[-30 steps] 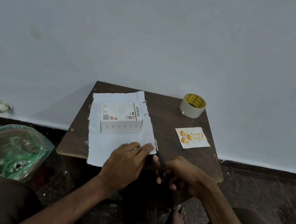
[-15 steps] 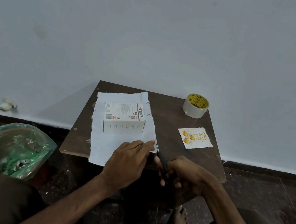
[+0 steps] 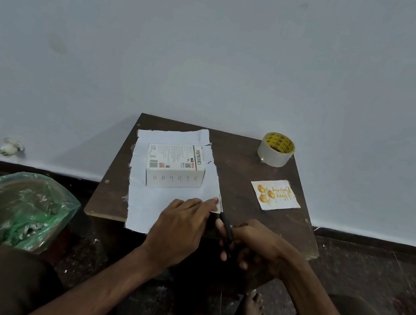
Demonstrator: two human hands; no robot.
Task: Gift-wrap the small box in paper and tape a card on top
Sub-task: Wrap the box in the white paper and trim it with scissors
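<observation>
We take the small box [image 3: 175, 166] as our landmark. It lies on a white sheet of paper [image 3: 148, 202], which is spread on a dark wooden table [image 3: 240, 168], and the paper reaches past the table edge nearest to us. The box is not wrapped; its printed top is fully visible.

In front of the box, on the near part of the paper, our left hand [image 3: 179, 230] lies flat with the fingers stretched out. The fingertips press down the right edge of the sheet, and the hand grasps nothing.

To the right of this hand, further from the box, our right hand [image 3: 255, 244] is closed around the dark handles of the scissors [image 3: 225, 231]. The blades point toward the right edge of the paper, next to the left fingertips. We cannot tell how wide the blades are apart.

To the right of the box, well apart from it, the card [image 3: 275, 194] with yellow printing lies flat on the table. Behind the card, at the far right corner, stands the roll of tape [image 3: 275, 149].

To the left of the box, down on the floor, there is a bin with a green plastic bag [image 3: 10, 210].
</observation>
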